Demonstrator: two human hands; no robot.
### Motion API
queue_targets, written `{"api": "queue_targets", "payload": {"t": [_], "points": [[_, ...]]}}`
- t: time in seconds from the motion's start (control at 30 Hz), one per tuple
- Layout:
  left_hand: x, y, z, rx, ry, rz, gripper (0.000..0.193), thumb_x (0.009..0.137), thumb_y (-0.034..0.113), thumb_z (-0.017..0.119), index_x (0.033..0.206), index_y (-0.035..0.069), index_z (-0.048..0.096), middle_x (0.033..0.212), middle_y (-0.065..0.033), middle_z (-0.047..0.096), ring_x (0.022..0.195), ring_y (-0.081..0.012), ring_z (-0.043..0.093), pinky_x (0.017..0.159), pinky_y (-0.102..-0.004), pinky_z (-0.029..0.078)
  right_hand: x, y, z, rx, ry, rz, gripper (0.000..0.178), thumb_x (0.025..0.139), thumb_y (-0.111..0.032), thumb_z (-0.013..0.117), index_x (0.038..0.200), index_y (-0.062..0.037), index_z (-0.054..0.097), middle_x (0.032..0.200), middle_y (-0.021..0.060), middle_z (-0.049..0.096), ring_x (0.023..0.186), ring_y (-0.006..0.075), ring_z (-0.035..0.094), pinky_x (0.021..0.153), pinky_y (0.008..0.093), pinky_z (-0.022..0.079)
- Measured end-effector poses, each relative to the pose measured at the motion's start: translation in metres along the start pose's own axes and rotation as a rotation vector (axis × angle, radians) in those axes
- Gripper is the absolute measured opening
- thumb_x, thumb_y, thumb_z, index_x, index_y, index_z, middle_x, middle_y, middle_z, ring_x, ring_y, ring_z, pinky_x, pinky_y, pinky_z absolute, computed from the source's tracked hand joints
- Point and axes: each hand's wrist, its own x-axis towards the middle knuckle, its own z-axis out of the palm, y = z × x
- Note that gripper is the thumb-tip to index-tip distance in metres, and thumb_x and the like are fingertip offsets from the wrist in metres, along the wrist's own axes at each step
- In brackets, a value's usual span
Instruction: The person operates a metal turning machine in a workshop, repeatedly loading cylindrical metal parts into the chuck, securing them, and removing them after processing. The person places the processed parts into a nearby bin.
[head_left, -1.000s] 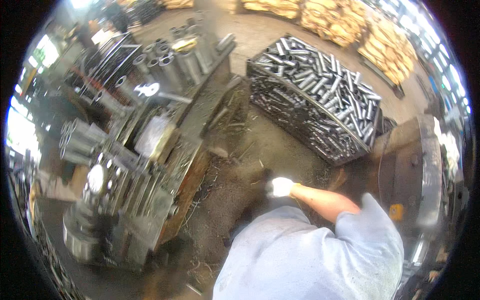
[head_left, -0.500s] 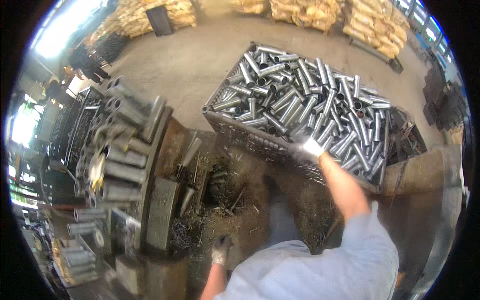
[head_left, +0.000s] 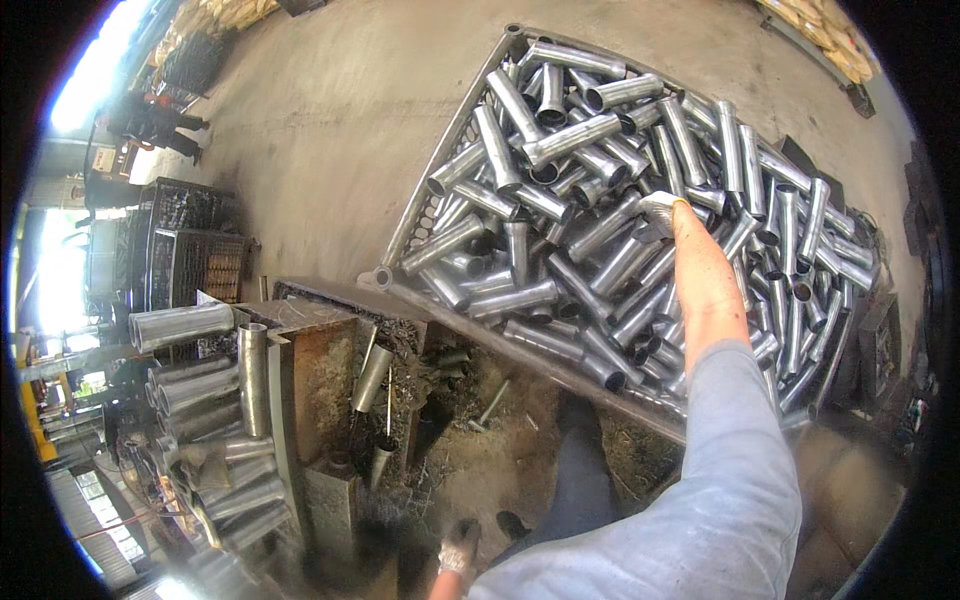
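Note:
My right hand (head_left: pixel 657 215), in a pale glove, reaches over a large metal bin (head_left: pixel 425 195) heaped with shiny steel tubes. Its fingers are curled at the upper end of one steel tube (head_left: pixel 604 230), which lies slanted among the others in the pile. The fingertips are partly hidden under the hand. Low down, by my legs, hangs my gloved left hand (head_left: pixel 460 548). Its fingers are loosely closed, and nothing shows in them. Many of the tubes flare at one end, and they lie in all directions.
On the left a bench (head_left: pixel 290 460) holds stacked tubes (head_left: pixel 200 385) and one upright tube (head_left: pixel 252 380). Metal scraps and a few loose tubes (head_left: pixel 373 378) lie between bench and bin. Black mesh crates (head_left: pixel 195 265) stand beyond. A person (head_left: pixel 160 125) is at the far left.
My right hand has moved from the bin's near edge further in over the tubes. The view has shifted toward the bin, and my left hand still hangs low.

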Motion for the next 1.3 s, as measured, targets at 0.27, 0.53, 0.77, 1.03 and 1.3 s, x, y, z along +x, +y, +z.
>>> {"api": "queue_targets", "payload": {"t": [0.27, 0.53, 0.77, 1.03, 1.3], "points": [[0.019, 0.051, 0.008, 0.114, -0.048, 0.155, 0.043, 0.105, 0.038, 0.064, 0.129, 0.004, 0.072, 0.109, -0.0127, 0.079, 0.102, -0.0217, 0.074, 0.094, -0.0368, 0.056, -0.061, 0.008, 0.056, -1.066, 0.227, -0.394, 0.050, 0.079, -0.049, 0.083, 0.105, -0.0062, 0.083, 0.104, 0.0209, 0.080, 0.092, 0.0345, 0.077, 0.078, 0.0443, 0.062], [0.023, 0.120, 0.031, -0.562, -0.594, 0.432, 0.078, 0.106, 0.056, 0.061, 0.154, -0.004, 0.049, 0.143, -0.0185, 0.065, 0.126, -0.0256, 0.066, 0.110, -0.0395, 0.050, -0.276, 0.064, 0.197, -1.118, 0.634, -1.076, 0.022, 0.080, -0.028, 0.079, 0.087, -0.0076, 0.078, 0.097, 0.0208, 0.069, 0.084, 0.0411, 0.069, 0.075, 0.0501, 0.058], [-0.090, 0.059, -0.017, -1.787, -0.952, 0.682, 0.102, 0.093, 0.084, 0.055, 0.159, 0.007, 0.046, 0.153, -0.0144, 0.058, 0.144, -0.0311, 0.052, 0.128, -0.0496, 0.033, -0.535, 0.202, 0.395, -0.888, 0.071, -1.686, 0.030, 0.069, -0.023, 0.086, 0.096, -0.0088, 0.083, 0.096, 0.0167, 0.074, 0.081, 0.0355, 0.072, 0.078, 0.0436, 0.058], [-0.235, -0.302, -0.137, -1.945, -0.062, 1.057, 0.066, 0.090, 0.038, 0.081, 0.143, 0.006, 0.059, 0.130, -0.0143, 0.072, 0.124, -0.0328, 0.069, 0.115, -0.0496, 0.051, -0.683, 0.370, 0.590, -0.653, -0.994, -2.002, 0.024, 0.073, -0.024, 0.091, 0.081, -0.0100, 0.074, 0.092, 0.0082, 0.073, 0.081, 0.0287, 0.074, 0.069, 0.0399, 0.062], [-0.313, -0.447, -0.158, -1.161, 1.006, 0.673, 0.054, 0.075, 0.012, 0.096, 0.122, 0.003, 0.069, 0.117, -0.0073, 0.075, 0.106, -0.0171, 0.070, 0.098, -0.0365, 0.056, -0.765, 0.459, 0.793, -1.360, -1.135, -0.898, 0.074, 0.070, -0.021, 0.090, 0.137, -0.0018, 0.063, 0.126, 0.0163, 0.075, 0.117, 0.0264, 0.073, 0.102, 0.0397, 0.057]]}}
